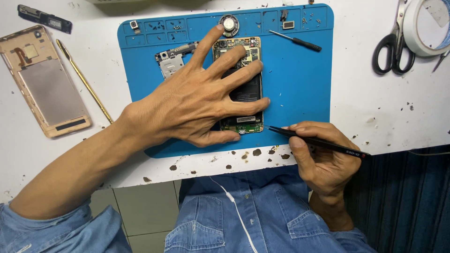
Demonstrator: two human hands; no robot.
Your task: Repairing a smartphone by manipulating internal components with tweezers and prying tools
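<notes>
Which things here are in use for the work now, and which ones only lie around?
In use: left hand, opened phone with bare circuit board, right hand, black tweezers, blue rubber mat.

Lying about: gold back cover, black-handled scissors, tape roll, small black screwdriver.

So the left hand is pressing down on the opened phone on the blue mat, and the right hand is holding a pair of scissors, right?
Not quite. The right hand holds slim black tweezers, not scissors; the black-handled scissors lie untouched on the white table. The head view shows it. The left hand does press the opened phone on the blue mat.
</notes>
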